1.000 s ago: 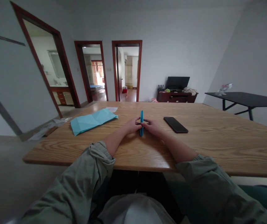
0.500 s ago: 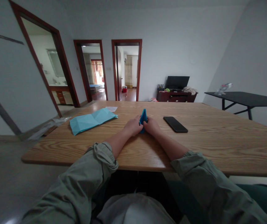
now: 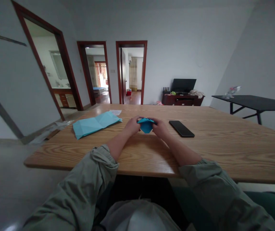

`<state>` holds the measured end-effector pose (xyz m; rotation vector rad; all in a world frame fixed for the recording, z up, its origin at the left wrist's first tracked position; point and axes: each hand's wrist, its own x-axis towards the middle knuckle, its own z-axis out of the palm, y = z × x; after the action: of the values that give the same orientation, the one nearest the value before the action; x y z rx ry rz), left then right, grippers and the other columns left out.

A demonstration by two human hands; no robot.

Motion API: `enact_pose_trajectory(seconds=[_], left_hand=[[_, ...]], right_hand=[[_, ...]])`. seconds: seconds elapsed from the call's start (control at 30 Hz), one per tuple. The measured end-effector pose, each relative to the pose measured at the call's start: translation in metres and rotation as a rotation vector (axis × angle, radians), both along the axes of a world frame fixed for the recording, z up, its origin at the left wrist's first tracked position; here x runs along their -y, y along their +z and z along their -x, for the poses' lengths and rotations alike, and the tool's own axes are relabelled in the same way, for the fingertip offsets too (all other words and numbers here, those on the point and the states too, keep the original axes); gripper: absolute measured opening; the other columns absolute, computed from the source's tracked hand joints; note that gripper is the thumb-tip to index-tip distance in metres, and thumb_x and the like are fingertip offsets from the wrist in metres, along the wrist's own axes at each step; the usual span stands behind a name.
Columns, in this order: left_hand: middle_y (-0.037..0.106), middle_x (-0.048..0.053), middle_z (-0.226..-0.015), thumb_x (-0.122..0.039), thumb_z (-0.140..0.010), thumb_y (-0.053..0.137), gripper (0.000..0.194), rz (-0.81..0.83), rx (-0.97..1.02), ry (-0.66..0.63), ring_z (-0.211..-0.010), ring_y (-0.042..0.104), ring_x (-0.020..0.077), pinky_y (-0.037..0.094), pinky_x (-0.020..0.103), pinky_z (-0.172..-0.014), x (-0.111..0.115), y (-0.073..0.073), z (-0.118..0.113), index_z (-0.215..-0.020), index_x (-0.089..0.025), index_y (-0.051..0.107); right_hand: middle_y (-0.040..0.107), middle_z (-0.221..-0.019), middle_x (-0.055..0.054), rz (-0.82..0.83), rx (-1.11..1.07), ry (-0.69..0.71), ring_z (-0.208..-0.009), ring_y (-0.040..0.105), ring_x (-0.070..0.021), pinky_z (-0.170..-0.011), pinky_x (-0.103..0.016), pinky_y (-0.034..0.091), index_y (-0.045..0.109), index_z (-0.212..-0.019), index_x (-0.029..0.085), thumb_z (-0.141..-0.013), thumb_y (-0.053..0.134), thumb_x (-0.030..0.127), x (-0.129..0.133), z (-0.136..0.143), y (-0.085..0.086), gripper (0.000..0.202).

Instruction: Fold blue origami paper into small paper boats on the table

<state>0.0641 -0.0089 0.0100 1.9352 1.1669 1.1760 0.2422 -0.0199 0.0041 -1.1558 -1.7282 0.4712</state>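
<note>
Starting from the left, we're seeing a bigger light-blue folded sheet [image 3: 95, 124] lying on the wooden table [image 3: 137, 160], untouched. Next, our left hand [image 3: 133, 126] is curling its fingers around the left side of a small folded blue paper [image 3: 146, 127], which we're holding between both hands; can't tell if it's touching the wood. Compared with a second ago, it's no longer standing thin and edge-on: it's showing us a broad face, so we're probably getting at its folds from another side. Its wide edge is running left-right, seemingly the long axis, and its blunt narrow end is pointing toward us. Our right hand [image 3: 161, 129] is gripping the other side, with a black phone [image 3: 181, 129] lying nearby.
</note>
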Motion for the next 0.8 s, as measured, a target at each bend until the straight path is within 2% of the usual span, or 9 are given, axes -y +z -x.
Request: enact_pose_trajectory(seconds=[0.07, 0.17, 0.3, 0.4, 0.5, 0.6, 0.7, 0.8], left_hand=[[0.065, 0.005, -0.091, -0.019, -0.078, 0.055, 0.044, 0.077, 0.123, -0.07, -0.059, 0.059, 0.0111, 0.051, 0.024, -0.053, -0.003, 0.0, 0.0, -0.123, -0.022, 0.058], [0.065, 0.006, -0.101, -0.017, -0.076, 0.057, 0.048, 0.143, 0.237, -0.149, -0.067, 0.061, 0.0128, 0.054, 0.026, -0.054, -0.003, 0.003, 0.002, -0.124, -0.022, 0.058], [0.062, 0.007, -0.112, -0.018, -0.074, 0.063, 0.053, 0.247, 0.331, -0.253, -0.08, 0.064, 0.0172, 0.058, 0.032, -0.062, 0.006, 0.01, 0.009, -0.126, -0.024, 0.057], [0.057, 0.009, -0.123, -0.021, -0.07, 0.07, 0.062, 0.352, 0.384, -0.434, -0.09, 0.064, 0.0203, 0.058, 0.036, -0.07, 0.016, 0.014, 0.015, -0.13, -0.025, 0.052], [0.054, 0.011, -0.126, -0.032, -0.071, 0.073, 0.067, 0.468, 0.427, -0.541, -0.098, 0.063, 0.0241, 0.057, 0.04, -0.076, 0.02, 0.017, 0.018, -0.133, -0.027, 0.047], [0.056, 0.012, -0.121, -0.045, -0.072, 0.071, 0.071, 0.515, 0.473, -0.478, -0.095, 0.064, 0.0242, 0.056, 0.043, -0.076, 0.019, 0.015, 0.015, -0.134, -0.028, 0.041], [0.06, 0.012, -0.114, -0.04, -0.064, 0.08, 0.086, 0.501, 0.471, -0.364, -0.089, 0.065, 0.0228, 0.055, 0.042, -0.075, 0.015, 0.011, 0.01, -0.136, -0.026, 0.035], [0.063, 0.013, -0.107, -0.035, -0.059, 0.084, 0.091, 0.496, 0.448, -0.339, -0.088, 0.066, 0.0234, 0.054, 0.04, -0.075, 0.013, 0.008, 0.008, -0.135, -0.022, 0.036]], right_hand=[[0.07, -0.099, -0.003, 0.052, -0.082, 0.062, -0.071, 0.06, -0.0157, -0.063, -0.028, 0.051, 0.064, -0.119, 0.022, -0.075, 0.045, 0.014, -0.002, -0.002, 0.0, 0.049], [0.069, -0.1, -0.003, 0.098, -0.148, 0.155, -0.066, 0.058, -0.0136, -0.054, -0.025, 0.05, 0.062, -0.123, 0.023, -0.074, 0.043, 0.013, -0.001, -0.002, 0.002, 0.054], [0.07, -0.098, -0.005, 0.096, -0.193, 0.212, -0.067, 0.059, -0.0142, -0.053, -0.024, 0.049, 0.063, -0.121, 0.022, -0.072, 0.043, 0.013, 0.001, -0.003, 0.004, 0.054], [0.07, -0.094, -0.005, 0.098, -0.198, 0.239, -0.066, 0.059, -0.0146, -0.053, -0.025, 0.049, 0.063, -0.122, 0.02, -0.072, 0.042, 0.014, -0.001, -0.006, 0.001, 0.054], [0.07, -0.094, -0.005, 0.086, -0.179, 0.22, -0.067, 0.061, -0.0153, -0.055, -0.025, 0.049, 0.064, -0.121, 0.019, -0.071, 0.042, 0.013, -0.004, -0.007, -0.003, 0.054], [0.071, -0.098, -0.005, 0.027, -0.147, 0.185, -0.077, 0.063, -0.0168, -0.067, -0.028, 0.051, 0.067, -0.115, 0.018, -0.071, 0.043, 0.013, -0.004, -0.006, -0.004, 0.051], [0.071, -0.101, -0.005, -0.013, -0.144, 0.181, -0.087, 0.063, -0.0179, -0.08, -0.03, 0.05, 0.07, -0.111, 0.018, -0.071, 0.043, 0.011, -0.002, -0.003, -0.001, 0.048], [0.071, -0.101, -0.005, -0.002, -0.128, 0.184, -0.088, 0.063, -0.0187, -0.082, -0.032, 0.05, 0.071, -0.107, 0.018, -0.071, 0.044, 0.011, -0.002, -0.002, -0.001, 0.045]])
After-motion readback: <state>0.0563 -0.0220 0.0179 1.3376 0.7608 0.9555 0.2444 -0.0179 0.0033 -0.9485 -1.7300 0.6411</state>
